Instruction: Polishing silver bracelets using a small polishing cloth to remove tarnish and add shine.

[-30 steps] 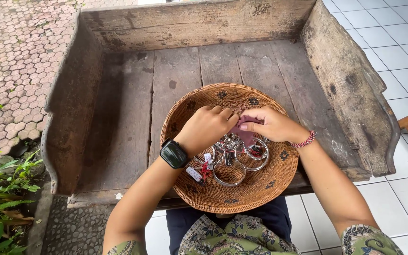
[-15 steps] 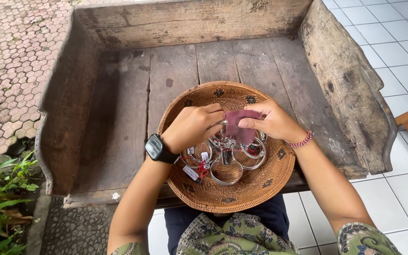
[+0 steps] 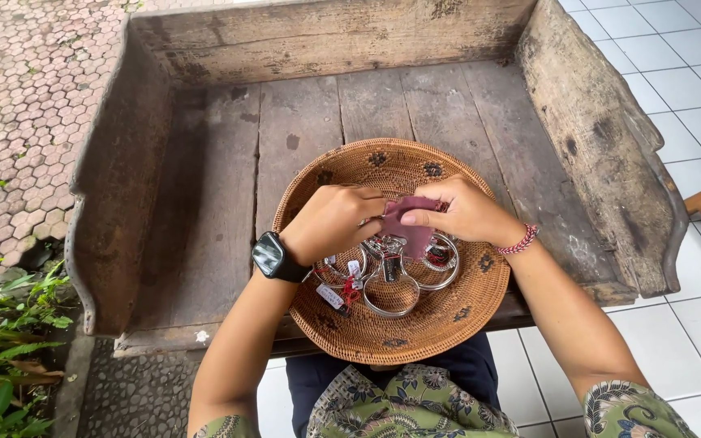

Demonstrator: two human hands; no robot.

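Both hands are working over the basket (image 3: 448, 324), which is sitting on the front edge of the worn wooden surface (image 3: 204, 203). The left hand (image 3: 333, 221), smartwatch (image 3: 273, 255) at the wrist, is curling closed on one end of a small maroon cloth (image 3: 410, 225). The right hand (image 3: 464, 212), a red beaded bracelet (image 3: 519, 241) on its wrist, is pinching the other end. Silver bangles (image 3: 391, 284) with tags are lying in the basket just under the cloth.
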